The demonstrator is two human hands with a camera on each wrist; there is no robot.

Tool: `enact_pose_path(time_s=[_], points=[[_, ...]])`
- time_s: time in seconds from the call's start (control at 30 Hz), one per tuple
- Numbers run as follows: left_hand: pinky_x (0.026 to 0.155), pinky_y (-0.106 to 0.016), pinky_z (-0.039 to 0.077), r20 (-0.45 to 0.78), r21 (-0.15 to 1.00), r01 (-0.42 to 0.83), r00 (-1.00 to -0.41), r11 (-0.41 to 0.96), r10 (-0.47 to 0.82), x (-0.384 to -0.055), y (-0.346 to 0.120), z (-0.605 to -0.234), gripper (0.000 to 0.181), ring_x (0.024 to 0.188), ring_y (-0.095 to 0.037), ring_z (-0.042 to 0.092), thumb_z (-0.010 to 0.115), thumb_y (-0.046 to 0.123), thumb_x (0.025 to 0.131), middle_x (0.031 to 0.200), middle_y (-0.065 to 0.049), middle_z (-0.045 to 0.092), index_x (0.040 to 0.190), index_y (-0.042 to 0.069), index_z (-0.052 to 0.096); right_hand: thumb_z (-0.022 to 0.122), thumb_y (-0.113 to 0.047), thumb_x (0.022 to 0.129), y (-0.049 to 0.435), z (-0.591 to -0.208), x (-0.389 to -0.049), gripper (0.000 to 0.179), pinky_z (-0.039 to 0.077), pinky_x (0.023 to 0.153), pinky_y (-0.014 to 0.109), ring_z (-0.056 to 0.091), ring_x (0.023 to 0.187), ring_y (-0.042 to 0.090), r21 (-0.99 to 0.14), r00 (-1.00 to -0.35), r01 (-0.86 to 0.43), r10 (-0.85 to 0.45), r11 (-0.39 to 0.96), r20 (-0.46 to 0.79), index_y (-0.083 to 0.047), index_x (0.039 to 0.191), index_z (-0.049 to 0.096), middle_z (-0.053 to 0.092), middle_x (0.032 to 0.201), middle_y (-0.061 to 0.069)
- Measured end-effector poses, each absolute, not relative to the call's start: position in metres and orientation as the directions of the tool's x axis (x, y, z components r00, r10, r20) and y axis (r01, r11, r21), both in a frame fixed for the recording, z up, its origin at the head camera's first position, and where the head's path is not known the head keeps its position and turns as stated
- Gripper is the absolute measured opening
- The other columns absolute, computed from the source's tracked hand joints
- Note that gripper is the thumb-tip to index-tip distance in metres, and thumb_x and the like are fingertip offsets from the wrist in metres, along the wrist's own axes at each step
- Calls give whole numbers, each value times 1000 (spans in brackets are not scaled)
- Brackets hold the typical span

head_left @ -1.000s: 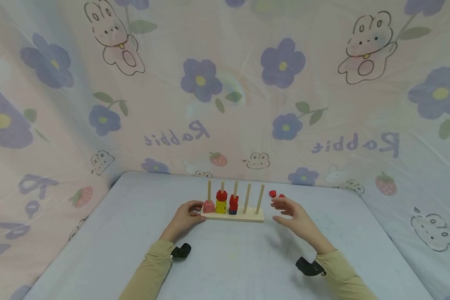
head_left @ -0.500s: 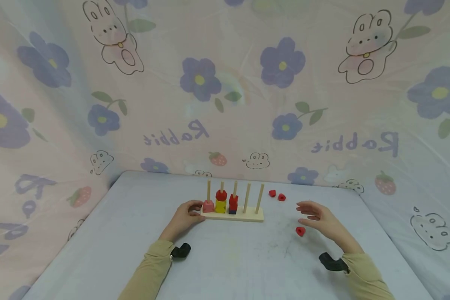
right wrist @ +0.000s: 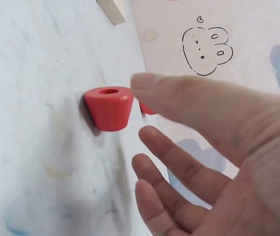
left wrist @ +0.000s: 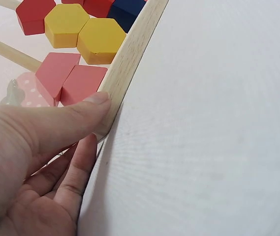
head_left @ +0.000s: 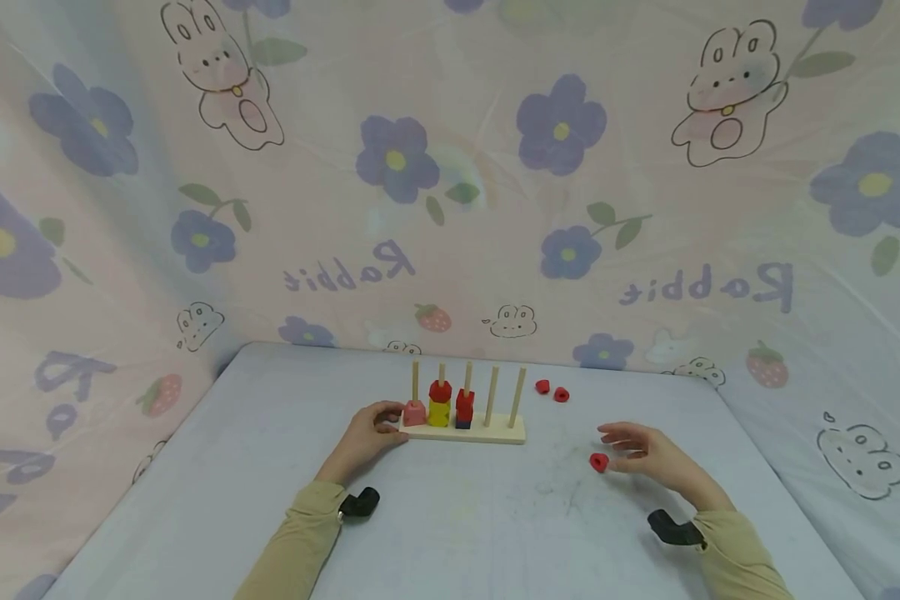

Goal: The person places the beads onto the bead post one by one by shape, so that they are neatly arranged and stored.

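My left hand (head_left: 363, 437) holds the left end of a wooden peg board (head_left: 465, 433), thumb on its edge and fingers at its end. Five upright pegs stand on it. Pink blocks (left wrist: 86, 84) sit on the leftmost peg. Yellow blocks (head_left: 439, 413) with a red hexagonal block (head_left: 440, 391) on top fill the second; red over a navy block (head_left: 462, 422) the third. My right hand (head_left: 648, 454), fingers loosely bent and apart, is beside a tapered red block (right wrist: 109, 112) with a hole, thumb tip right at its rim. That block lies on the table.
Two more red blocks, a left one (head_left: 543, 387) and a right one (head_left: 562, 395), lie behind and right of the peg board. The two right pegs (head_left: 516, 398) carry nothing. A printed curtain (head_left: 480, 208) hangs behind the white table (head_left: 450, 517).
My right hand has moved right, away from the board, then lowered toward the near red block, which has come into view. My left hand stays on the board's end.
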State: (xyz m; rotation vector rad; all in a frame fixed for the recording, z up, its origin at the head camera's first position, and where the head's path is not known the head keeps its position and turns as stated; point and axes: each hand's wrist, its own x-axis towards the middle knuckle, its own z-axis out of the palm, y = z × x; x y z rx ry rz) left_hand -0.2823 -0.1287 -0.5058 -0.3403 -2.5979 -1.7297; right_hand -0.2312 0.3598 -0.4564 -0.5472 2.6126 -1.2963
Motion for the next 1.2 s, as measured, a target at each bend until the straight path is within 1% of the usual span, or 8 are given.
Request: enact_pose_path(time_s=[0.23,0.4,0.63,0.73,0.9,1.0,1.13,1.2], points=[[77,-29,53,121,910,183,-975,372,184,-281,-130,-502,50,86,-18,61,79,6,78,106,-7,62,124,3,59,70,-10,86,358,-459,-230,49,50,82,25,57,106,37,-815,-899,-260,-438,518,8,6,129,52,58,121,25],[77,-31,54,130,914,195,-972,355,196,-280,-130,-503,50,86,-19,61,79,5,78,107,-9,62,123,2,59,71,-8,86,353,-462,-230,46,50,78,25,58,99,31,-803,-898,-273,-439,530,16,9,125,54,60,116,24],[78,-29,53,127,915,188,-974,357,187,-281,-130,-504,50,85,-18,61,79,5,77,107,-8,62,123,3,59,71,-8,85,350,-469,-234,37,49,75,25,58,89,17,-762,-910,-284,-413,582,24,6,118,59,63,110,17],[78,-30,54,127,914,188,-974,359,186,-281,-130,-505,50,85,-18,61,79,5,77,107,-9,62,123,3,59,71,-8,85,349,-471,-235,35,49,73,25,57,87,14,-757,-918,-276,-395,593,25,5,115,61,64,107,15],[77,-29,53,132,913,193,-973,360,187,-282,-130,-506,50,85,-18,61,79,5,77,106,-8,62,123,3,59,71,-10,85,346,-472,-236,30,48,71,25,55,84,14,-749,-931,-247,-365,615,6,2,111,63,64,102,10],[77,-31,54,142,912,202,-972,358,186,-279,-128,-502,49,85,-19,61,79,3,77,107,-10,62,123,2,59,71,-10,85,345,-473,-236,28,48,70,25,55,83,14,-741,-935,-246,-355,625,11,1,109,64,64,99,8],[78,-31,54,127,910,189,-974,368,186,-279,-128,-502,49,86,-19,61,78,3,78,107,-9,62,123,3,59,71,-11,85,340,-472,-233,26,48,69,26,55,83,17,-734,-943,-237,-331,636,18,0,108,64,63,97,8],[77,-29,54,121,906,187,-974,379,192,-281,-129,-507,50,86,-17,61,79,6,78,107,-7,62,124,4,59,72,-12,85,337,-471,-231,25,48,69,26,56,84,19,-726,-949,-235,-315,646,28,0,107,64,64,97,7]])
